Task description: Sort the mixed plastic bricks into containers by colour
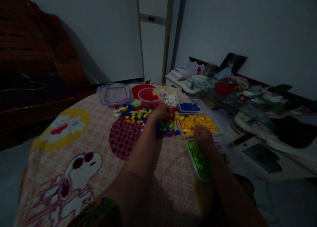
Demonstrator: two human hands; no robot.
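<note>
My left hand (163, 111) reaches over a mixed pile of toy building bricks (138, 113), its fingers curled downward beside red and green pieces. Whatever those fingers hold is too dark and small to make out. Over the near edge of a clear box of yellow bricks (198, 122) is my right hand (204, 137), fingertips drawn together; anything between them is hidden. Below that wrist stands a tub of green bricks (199, 159), partly covered by my forearm. Blue bricks (190, 107) fill another clear box behind the yellow ones. White bricks (170, 99) lie farther back.
A round clear tub (146, 100) with red bricks stands behind the pile. To its left is a clear lidded box (115, 94) with a blue rim. A patterned cloth (99, 138) covers the round table. On the right, a cluttered glass-topped table (210, 88) stands close by.
</note>
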